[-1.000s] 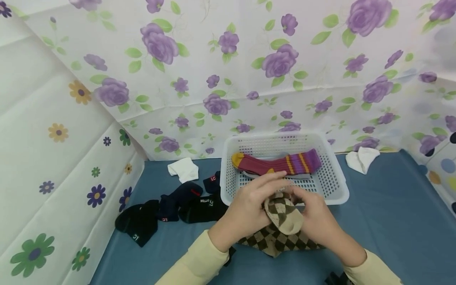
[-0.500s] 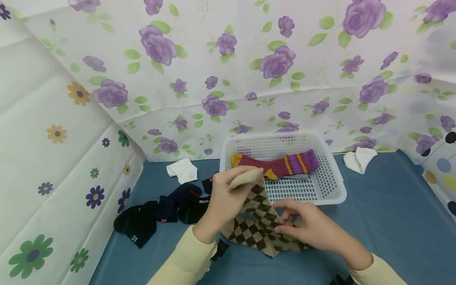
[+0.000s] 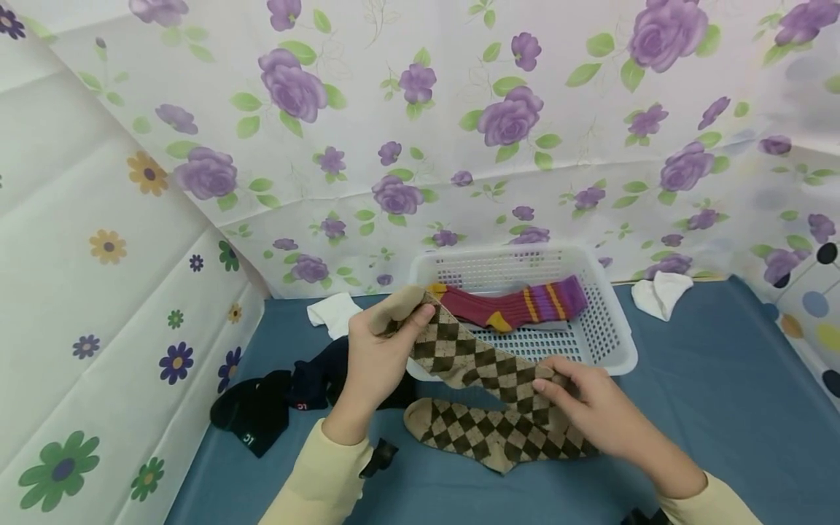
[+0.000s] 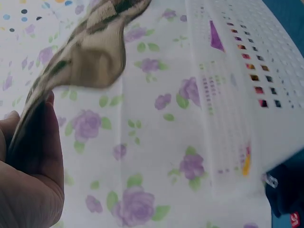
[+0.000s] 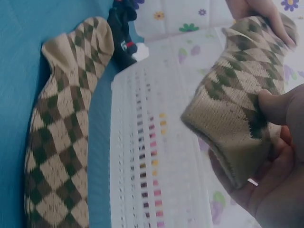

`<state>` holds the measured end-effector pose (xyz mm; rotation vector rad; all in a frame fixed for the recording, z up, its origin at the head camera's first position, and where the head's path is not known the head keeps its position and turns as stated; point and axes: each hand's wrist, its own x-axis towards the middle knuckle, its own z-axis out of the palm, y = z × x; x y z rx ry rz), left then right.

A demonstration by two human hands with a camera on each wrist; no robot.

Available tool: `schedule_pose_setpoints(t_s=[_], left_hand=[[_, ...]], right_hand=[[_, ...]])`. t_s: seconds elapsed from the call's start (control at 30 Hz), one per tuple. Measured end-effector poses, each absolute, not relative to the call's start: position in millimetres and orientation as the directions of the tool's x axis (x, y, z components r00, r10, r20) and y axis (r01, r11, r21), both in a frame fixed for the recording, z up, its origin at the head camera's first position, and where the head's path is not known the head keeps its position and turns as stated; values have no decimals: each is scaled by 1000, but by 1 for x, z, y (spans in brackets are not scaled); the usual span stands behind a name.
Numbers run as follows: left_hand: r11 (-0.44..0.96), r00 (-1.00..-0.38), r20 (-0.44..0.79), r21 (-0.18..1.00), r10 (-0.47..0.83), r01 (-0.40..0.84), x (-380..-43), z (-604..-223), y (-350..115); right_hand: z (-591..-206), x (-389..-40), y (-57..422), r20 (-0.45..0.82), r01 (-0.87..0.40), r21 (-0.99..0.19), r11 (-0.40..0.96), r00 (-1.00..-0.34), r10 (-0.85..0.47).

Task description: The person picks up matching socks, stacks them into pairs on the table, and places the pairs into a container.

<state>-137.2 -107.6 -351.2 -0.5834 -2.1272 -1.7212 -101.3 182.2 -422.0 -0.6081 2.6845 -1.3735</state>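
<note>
A beige-and-brown argyle sock (image 3: 479, 362) is stretched between both hands above the table. My left hand (image 3: 383, 350) grips its toe end, thumb on top. At the other end my right hand (image 3: 593, 405) pinches the cuff between thumb and fingers; the cuff's opening (image 5: 213, 152) shows in the right wrist view. A matching argyle sock (image 3: 472, 434) lies flat on the blue table below, toe to the left. In the left wrist view the held sock (image 4: 90, 61) runs up from the left hand (image 4: 35, 175).
Behind the hands stands a white perforated basket (image 3: 613, 321) holding a maroon, yellow and purple striped sock (image 3: 518, 302) over something grey. Black socks (image 3: 252, 408) lie on the left. White socks (image 3: 335, 312) (image 3: 661, 295) lie on either side of the basket. Flowered sheeting walls the table.
The sock was bunched between both hands; the left hand has drawn its toe end left, and the right hand has taken its cuff end. It is now stretched out, baring the sock below.
</note>
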Motion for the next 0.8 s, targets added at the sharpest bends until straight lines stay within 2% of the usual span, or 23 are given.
schedule_pose_setpoints(t_s=[0.1, 0.3, 0.57, 0.8], left_hand=[[180, -876, 472, 858, 96, 482, -136, -355, -116], [198, -876, 458, 854, 151, 481, -135, -361, -129], [253, -942, 274, 914, 193, 318, -127, -373, -141], [195, -928, 315, 915, 198, 352, -123, -388, -149]], right_hand=[[-420, -102, 192, 138, -302, -788, 536, -936, -325], [-416, -103, 212, 194, -326, -774, 543, -938, -288], [-415, -98, 224, 166, -274, -745, 608, -959, -229], [-417, -94, 235, 212, -253, -675, 693, -966, -146]])
